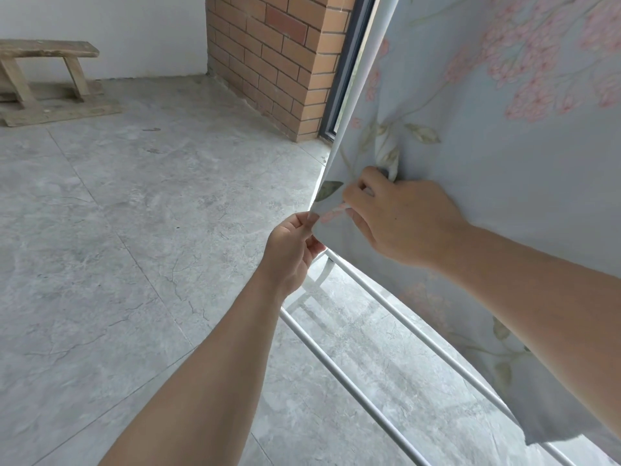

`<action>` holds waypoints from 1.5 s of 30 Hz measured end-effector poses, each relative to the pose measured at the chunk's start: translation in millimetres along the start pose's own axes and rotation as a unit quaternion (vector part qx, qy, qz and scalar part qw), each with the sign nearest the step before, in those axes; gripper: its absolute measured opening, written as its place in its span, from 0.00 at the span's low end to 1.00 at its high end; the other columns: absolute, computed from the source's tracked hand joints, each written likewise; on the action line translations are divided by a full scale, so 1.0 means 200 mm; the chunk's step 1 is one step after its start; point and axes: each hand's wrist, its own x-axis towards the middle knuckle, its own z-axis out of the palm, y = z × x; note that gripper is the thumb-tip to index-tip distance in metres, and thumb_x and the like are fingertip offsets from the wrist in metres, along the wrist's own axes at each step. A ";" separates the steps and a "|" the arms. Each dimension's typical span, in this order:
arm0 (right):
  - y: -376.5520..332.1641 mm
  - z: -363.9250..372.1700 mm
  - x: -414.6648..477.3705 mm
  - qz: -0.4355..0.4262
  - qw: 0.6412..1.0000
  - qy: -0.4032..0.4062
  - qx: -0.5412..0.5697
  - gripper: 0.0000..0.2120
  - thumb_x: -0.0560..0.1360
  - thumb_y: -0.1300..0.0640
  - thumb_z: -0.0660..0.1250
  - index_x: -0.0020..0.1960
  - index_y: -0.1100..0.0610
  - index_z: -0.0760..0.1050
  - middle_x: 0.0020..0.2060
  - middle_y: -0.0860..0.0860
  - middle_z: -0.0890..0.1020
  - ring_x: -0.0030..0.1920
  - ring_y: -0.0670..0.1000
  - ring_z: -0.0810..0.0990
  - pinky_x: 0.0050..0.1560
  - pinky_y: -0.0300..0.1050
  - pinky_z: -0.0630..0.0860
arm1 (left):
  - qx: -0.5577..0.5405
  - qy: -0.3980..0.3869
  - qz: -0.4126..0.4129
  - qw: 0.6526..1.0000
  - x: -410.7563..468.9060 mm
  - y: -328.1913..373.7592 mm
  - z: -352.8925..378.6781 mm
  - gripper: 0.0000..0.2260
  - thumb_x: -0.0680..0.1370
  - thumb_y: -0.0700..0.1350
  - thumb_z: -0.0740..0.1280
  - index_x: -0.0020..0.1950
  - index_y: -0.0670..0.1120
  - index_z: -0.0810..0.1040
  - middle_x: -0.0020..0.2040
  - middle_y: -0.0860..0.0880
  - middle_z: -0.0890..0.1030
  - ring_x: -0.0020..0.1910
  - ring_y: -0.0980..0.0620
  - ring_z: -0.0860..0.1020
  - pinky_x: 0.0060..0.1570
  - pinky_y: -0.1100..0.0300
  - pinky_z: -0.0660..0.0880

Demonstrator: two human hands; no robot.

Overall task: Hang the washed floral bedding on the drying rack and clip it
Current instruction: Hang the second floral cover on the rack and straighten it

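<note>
My left hand [292, 250] is in the middle of the frame. Its thumb and fingers pinch the left edge of the floral bedding [487, 146], right at a lower bit of that edge. My right hand [400, 220] is just beside it, a little higher and to the right. Its fingers are curled into the cloth and they grip a small bunch of it, so the cloth puckers above my knuckles. The two hands are very near each other but I cannot tell if they touch. The bedding is pale blue with pink flowers and green leaves. It hangs down like a big sheet and fills the right side of the frame from the top to near the bottom right. Under my hands, the white bars of the drying rack [353, 385] run from the middle of the frame down to the bottom right, and the cloth hangs in front of the far ones. The grey tiled floor [117, 247] fills the left side. A brick wall [275, 62] stands at the top middle, with a dark window frame [349, 68] beside it, next to the bedding's edge. A wooden bench [43, 72] sits on the floor at the upper left, against a white wall [100, 28].
</note>
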 end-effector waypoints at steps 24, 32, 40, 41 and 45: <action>0.00 0.03 0.06 -0.001 1.000 -0.004 0.003 0.07 0.70 0.62 0.70 0.46 0.56 0.74 0.44 0.55 0.76 0.21 0.53 0.61 0.23 0.39 0.58 | -0.063 0.082 -0.020 0.994 0.08 -0.17 0.07 0.04 0.80 0.33 0.65 0.51 0.41 0.74 0.40 0.45 0.77 0.34 0.53 0.73 0.36 0.62 0.72; -0.01 0.06 0.05 0.030 0.995 -0.085 0.036 0.15 0.77 0.55 0.53 0.56 0.53 0.76 0.49 0.51 0.77 0.29 0.57 0.75 0.27 0.46 0.67 | -0.062 -0.010 -0.014 0.998 0.01 -0.05 0.04 0.19 0.77 0.55 0.68 0.64 0.45 0.76 0.51 0.48 0.83 0.43 0.53 0.79 0.48 0.61 0.71; -0.04 0.08 0.07 0.070 0.984 -0.143 0.077 0.11 0.77 0.61 0.59 0.57 0.55 0.74 0.51 0.50 0.76 0.43 0.58 0.82 0.37 0.49 0.69 | -0.021 0.010 0.046 0.999 0.01 -0.05 0.04 0.14 0.74 0.29 0.70 0.55 0.43 0.77 0.47 0.43 0.85 0.51 0.48 0.83 0.55 0.59 0.78; -0.04 0.08 0.07 0.072 0.984 -0.145 0.073 0.10 0.77 0.60 0.59 0.57 0.55 0.74 0.52 0.50 0.76 0.44 0.58 0.82 0.37 0.49 0.69 | -0.018 0.010 0.051 0.998 0.01 -0.05 0.04 0.14 0.74 0.28 0.70 0.55 0.43 0.77 0.47 0.43 0.85 0.51 0.48 0.83 0.55 0.59 0.78; -0.04 0.08 0.08 0.074 0.985 -0.143 0.065 0.11 0.79 0.58 0.59 0.60 0.54 0.73 0.54 0.49 0.76 0.46 0.57 0.82 0.38 0.48 0.66 | 0.024 0.012 0.086 0.996 0.01 -0.06 0.07 0.17 0.72 0.27 0.72 0.55 0.43 0.78 0.50 0.42 0.85 0.53 0.46 0.83 0.58 0.56 0.77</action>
